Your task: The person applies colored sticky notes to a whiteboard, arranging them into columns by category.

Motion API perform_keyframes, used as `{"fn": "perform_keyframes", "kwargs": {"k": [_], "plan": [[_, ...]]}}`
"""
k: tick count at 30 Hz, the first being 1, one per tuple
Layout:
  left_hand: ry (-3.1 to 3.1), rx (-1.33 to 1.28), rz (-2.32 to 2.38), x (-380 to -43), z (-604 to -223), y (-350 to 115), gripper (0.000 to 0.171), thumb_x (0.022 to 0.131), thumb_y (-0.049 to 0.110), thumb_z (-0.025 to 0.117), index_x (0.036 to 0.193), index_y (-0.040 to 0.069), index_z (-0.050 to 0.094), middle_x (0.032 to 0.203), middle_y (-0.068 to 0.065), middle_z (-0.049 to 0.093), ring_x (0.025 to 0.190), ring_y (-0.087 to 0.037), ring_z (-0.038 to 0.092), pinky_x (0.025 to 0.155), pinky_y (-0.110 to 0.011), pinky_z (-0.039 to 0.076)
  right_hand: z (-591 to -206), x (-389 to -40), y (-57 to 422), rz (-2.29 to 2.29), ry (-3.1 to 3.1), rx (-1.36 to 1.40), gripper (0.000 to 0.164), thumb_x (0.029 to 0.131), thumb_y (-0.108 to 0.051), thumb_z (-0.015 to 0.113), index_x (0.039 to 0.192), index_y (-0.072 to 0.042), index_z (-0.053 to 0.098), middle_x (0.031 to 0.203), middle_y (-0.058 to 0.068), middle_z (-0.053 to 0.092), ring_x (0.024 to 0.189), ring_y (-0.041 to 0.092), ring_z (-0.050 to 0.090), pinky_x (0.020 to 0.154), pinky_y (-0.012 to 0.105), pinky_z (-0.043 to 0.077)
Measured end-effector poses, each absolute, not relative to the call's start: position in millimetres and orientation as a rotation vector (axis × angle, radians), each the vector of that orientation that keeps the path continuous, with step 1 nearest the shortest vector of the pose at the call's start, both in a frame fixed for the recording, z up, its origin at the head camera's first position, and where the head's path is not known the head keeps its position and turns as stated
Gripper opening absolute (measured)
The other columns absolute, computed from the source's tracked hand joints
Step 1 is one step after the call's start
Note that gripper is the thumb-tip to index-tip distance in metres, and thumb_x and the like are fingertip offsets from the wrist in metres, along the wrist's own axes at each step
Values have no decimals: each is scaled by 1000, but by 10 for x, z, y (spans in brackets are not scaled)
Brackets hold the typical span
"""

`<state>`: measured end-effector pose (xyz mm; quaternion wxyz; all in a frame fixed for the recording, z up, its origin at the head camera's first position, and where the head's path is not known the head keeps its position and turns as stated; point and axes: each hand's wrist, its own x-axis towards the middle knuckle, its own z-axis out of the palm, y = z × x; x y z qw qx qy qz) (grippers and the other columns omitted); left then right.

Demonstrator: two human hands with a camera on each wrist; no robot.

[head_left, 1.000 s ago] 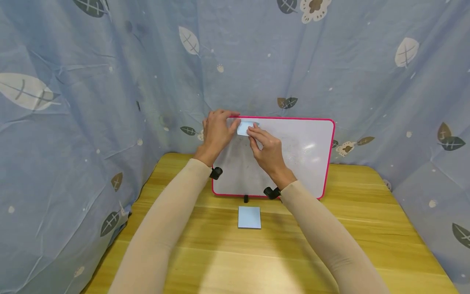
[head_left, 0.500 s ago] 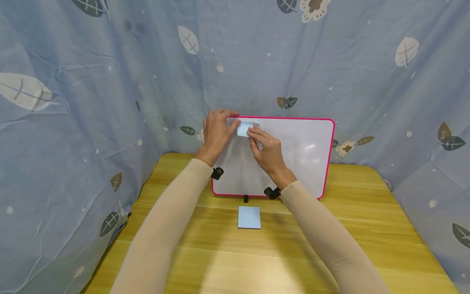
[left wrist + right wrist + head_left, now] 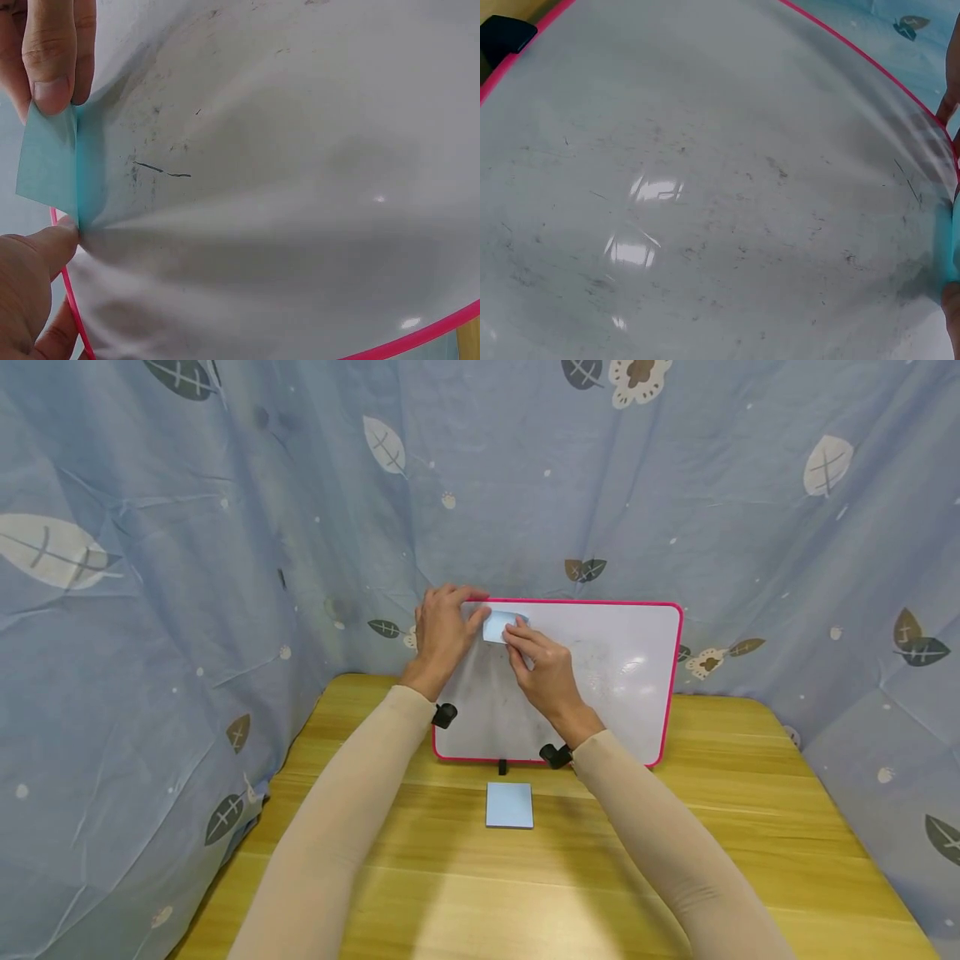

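Small change only over the last second: the note [image 3: 496, 625] sits a touch lower against the board [image 3: 607, 693], its bottom edge slipping down slightly, and the right hand [image 3: 546, 670] dips along with it. The left hand [image 3: 442, 631] shows no clear shift. Note lies just below the board's top edge, toward the top left corner. Right hand's grip: thumb and fingers pinch the note near its right end, not released. Left hand's grip: clasps the board's top edge, thumb on the front face, fingers over the edge; thumb tip at the note's left end. From the left wrist, the note looks angled to the board rather than flat on it, a blue tint on the white surface beside it; how much of it touches, cannot tell. Reading: a fine adjustment of position, the note not yet left to stay by itself. Board stands upright toward the table's far edge. Pad [image 3: 510, 805], same pale blue, lies on the table [image 3: 750, 827] just in front of the board's bottom edge, roughly midway between the table's left and right edges, untouched, unmoved.
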<state>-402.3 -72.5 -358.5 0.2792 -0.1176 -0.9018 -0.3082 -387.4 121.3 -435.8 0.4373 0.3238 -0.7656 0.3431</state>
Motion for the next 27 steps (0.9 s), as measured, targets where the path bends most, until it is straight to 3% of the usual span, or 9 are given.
{"fn": "perform_keyframes", "kwargs": {"k": [8,13,22,27], "plan": [[-2412,-315,-838,-4032,-3590,-724,28,109,33,86,137,26,88,144,-10,80,134,-39,67,117,-58,54,-4405,-3933,1247,868,-1914,821,22,108,1,79,128,5,86,137,21,85,140,38,78,117,45,63],[-2420,-318,-855,-4029,-3586,-725,32,105,31,90,137,25,88,144,-10,80,131,-38,67,112,-57,57,-4328,-3784,1222,805,-1973,826,28,106,0,81,132,9,83,141,26,82,144,44,75,116,52,63],[-2422,-295,-868,-4031,-3592,-726,34,103,33,91,136,26,88,145,-7,80,136,-35,68,109,-55,63,-4289,-3655,1107,508,-2158,749,49,112,-19,77,153,6,72,159,22,73,158,43,64,134,55,50],[-2408,-289,-887,-4040,-3602,-725,32,104,30,90,136,24,89,145,-7,81,136,-35,67,111,-54,62,-4299,-3702,1043,351,-2238,818,61,116,-23,71,166,8,57,175,25,58,168,44,53,139,57,43]]}}
